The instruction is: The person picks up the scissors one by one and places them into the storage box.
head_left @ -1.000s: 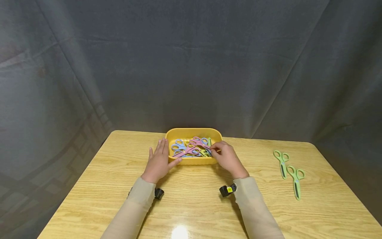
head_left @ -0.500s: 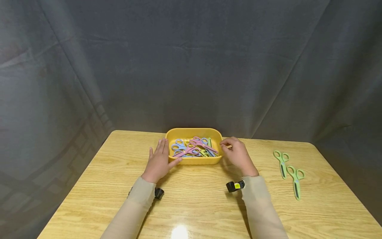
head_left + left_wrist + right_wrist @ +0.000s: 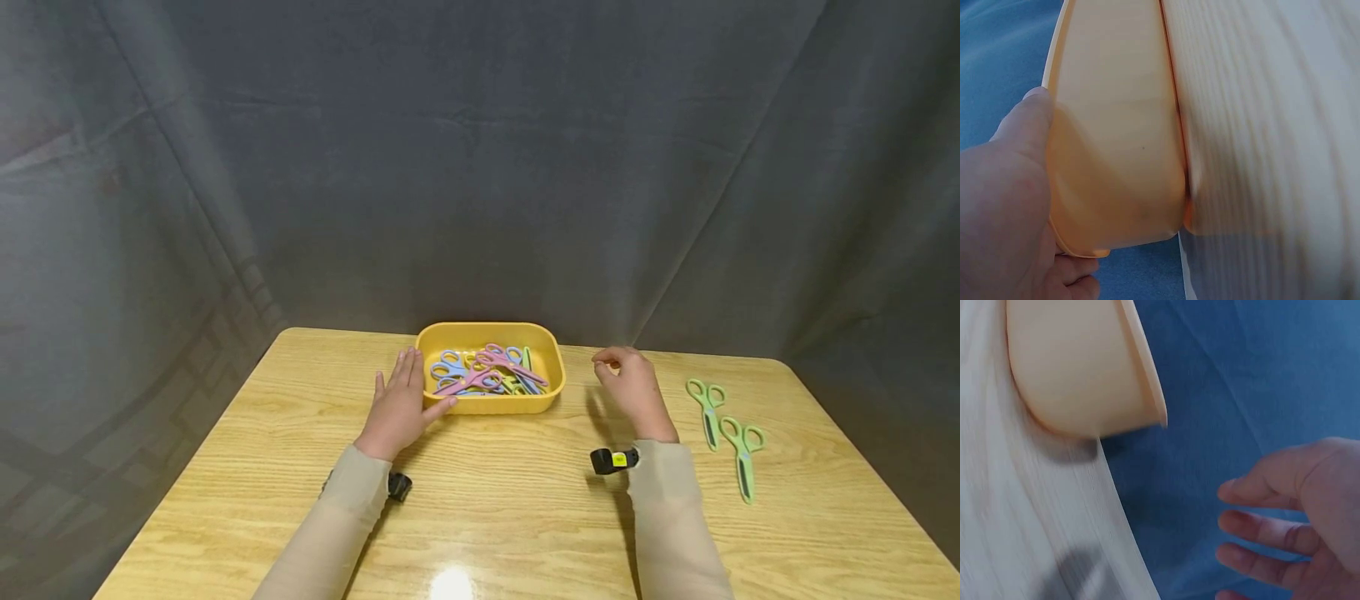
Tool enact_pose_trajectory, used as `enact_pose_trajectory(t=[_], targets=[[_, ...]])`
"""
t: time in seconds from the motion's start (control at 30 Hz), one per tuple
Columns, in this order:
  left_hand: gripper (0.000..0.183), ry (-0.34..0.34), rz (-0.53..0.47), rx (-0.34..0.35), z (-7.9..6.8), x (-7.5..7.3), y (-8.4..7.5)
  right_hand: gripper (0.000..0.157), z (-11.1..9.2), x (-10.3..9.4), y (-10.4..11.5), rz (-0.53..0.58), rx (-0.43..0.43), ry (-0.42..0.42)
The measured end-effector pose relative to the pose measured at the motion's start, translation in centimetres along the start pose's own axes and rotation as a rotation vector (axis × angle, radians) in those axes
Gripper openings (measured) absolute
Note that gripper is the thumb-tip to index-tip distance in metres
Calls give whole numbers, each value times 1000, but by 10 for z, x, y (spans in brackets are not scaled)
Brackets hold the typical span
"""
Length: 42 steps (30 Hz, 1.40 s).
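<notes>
A yellow bin (image 3: 487,405) at the table's back edge holds several pairs of scissors. A pink pair of scissors (image 3: 513,365) lies on the pile, its tips toward the bin's right end. Another pink pair of scissors (image 3: 468,381) is nearer the front, over blue scissors (image 3: 449,364). My left hand (image 3: 396,410) rests straight-fingered along the bin's left end, thumb at the front rim; the left wrist view shows the thumb (image 3: 1025,122) against that rim. To the bin's right, my right hand (image 3: 633,385) is in the air, fingers loosely bent and holding nothing.
Two green pairs of scissors lie on the wooden table (image 3: 487,500) at the right: one farther back (image 3: 707,412), the other pair (image 3: 743,457) nearer the front. A dark grey curtain (image 3: 480,167) hangs right behind the table's back edge.
My right hand has left the pink scissors at the bin's right end and moved right, away from the bin. The pink scissors stay on the pile. My left hand keeps its place.
</notes>
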<state>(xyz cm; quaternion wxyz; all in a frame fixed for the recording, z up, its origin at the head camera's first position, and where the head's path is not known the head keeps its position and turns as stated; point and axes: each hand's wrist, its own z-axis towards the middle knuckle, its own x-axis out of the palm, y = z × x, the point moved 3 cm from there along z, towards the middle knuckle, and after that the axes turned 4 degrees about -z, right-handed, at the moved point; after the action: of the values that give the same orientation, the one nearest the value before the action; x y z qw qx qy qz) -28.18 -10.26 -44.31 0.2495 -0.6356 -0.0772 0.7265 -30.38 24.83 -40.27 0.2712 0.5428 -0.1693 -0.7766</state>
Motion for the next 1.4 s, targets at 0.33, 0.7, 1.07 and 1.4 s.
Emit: enact_pose_trajectory(t=[0.33,0.7,1.07,1.4], targets=[[103,-9,1,-2,-1,0,2,27,-7,-20,-23,-7,164,-26],[103,-6,-4,-5,-1,1,1,38,-13,-36,-48,-17,341,-100],[103,-10,-8,1,0,1,1,67,-22,-45,-64,-103,565,116],[102,-12,-18,8,-3,-1,2,67,-26,-45,-74,-131,612,278]])
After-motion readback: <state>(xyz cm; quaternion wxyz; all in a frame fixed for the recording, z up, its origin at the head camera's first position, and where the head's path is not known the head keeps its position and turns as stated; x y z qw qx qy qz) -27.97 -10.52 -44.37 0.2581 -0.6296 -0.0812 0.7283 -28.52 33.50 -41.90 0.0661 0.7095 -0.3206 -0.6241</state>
